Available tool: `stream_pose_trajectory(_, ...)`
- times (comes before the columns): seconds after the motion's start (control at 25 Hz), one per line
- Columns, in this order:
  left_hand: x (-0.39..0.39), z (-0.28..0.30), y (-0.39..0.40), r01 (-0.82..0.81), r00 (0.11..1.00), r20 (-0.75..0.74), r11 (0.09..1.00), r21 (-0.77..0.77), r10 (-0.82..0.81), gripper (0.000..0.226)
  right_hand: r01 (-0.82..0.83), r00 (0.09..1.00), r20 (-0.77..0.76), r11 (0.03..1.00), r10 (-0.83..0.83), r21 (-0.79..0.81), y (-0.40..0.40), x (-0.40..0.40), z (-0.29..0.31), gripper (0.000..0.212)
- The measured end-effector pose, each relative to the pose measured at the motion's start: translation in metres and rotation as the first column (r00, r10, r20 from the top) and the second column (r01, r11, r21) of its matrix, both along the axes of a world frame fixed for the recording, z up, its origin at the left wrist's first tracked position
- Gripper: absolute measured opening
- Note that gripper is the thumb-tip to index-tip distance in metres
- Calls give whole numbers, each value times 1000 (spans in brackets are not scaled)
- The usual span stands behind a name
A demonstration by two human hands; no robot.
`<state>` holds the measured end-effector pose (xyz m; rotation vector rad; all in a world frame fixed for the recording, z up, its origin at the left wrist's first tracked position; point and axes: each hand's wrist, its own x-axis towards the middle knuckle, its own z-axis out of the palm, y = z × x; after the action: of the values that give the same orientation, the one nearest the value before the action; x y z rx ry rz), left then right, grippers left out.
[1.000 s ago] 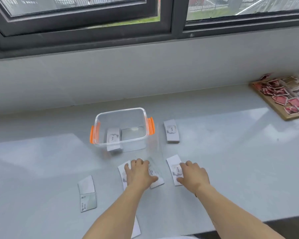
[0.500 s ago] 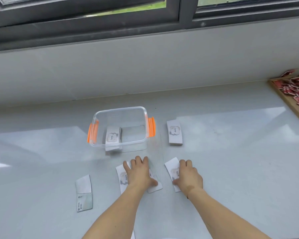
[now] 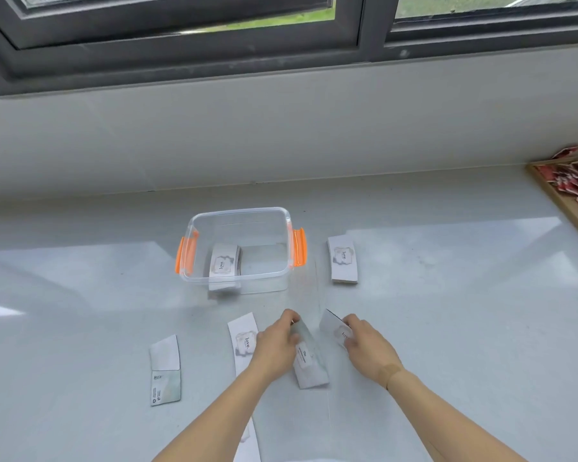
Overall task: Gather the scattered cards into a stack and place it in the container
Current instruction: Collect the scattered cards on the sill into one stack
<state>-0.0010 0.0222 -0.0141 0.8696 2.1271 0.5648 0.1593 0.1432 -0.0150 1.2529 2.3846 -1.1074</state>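
Observation:
A clear plastic container with orange latches stands mid-table, and a stack of white "love" cards lies inside it. My left hand grips a card that is tilted up off the table. My right hand holds another card lifted by its edge. A flat "love" card lies just left of my left hand. Further left lie two cards end to end. A small stack sits right of the container. One more card shows under my left forearm.
A wooden tray with several red cards sits at the far right edge. A grey wall and a dark window frame rise behind the glossy grey table.
Both hands pressed flat on cards before; now each has lifted a card off the table, tilted up toward the other. The view has shifted slightly left.

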Motion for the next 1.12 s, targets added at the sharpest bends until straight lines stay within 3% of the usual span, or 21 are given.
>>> stream_pose_trajectory(0.08, 5, 1, -4, -48, 993, 110, 998, 51, 42, 20, -48, 999, -4, 998, 48, -31, -2, 2, 1, 25)
stream_pose_trajectory(0.28, 18, 0, -4, -76, 991, 120, 988, 136, 60, 19, -144, 988, -60, 988, 140, -61, -14, -4, 9, 30)
stream_pose_trajectory(0.48, 27, -1, -2, -91, 993, 90, 979, 180, 76, 20, -240, 967, -52, 961, 249, 136, -23, -4, 13, 31)
stream_pose_trajectory(0.56, 28, -2, -3, -57, 998, 27, 971, 234, 53, 30, -267, 957, -40, 926, 288, 268, -22, -4, 12, 40)
stream_pose_trajectory(0.64, 26, -8, -4, 38, 990, -141, 967, 252, -2, 40, -305, 942, -14, 875, 335, 377, -22, -5, 9, 55)
stream_pose_trajectory(0.72, 25, -18, -5, 148, 944, -322, 970, 195, -80, 36, -338, 932, 33, 829, 362, 445, -26, -5, 5, 60)
stream_pose_trajectory(0.84, 27, -30, -8, 259, 868, -439, 966, 3, -232, 35, -330, 941, 100, 808, 324, 488, -33, -7, -2, 45)
stream_pose_trajectory(0.96, 30, -33, -8, 290, 840, -475, 957, -18, -263, 42, -290, 955, 107, 806, 275, 516, -35, -9, -5, 22)
stream_pose_trajectory(1.12, 8, -30, -19, 342, 808, -502, 939, -25, -308, 64, -288, 954, 93, 786, 285, 547, -34, -9, -5, 19)
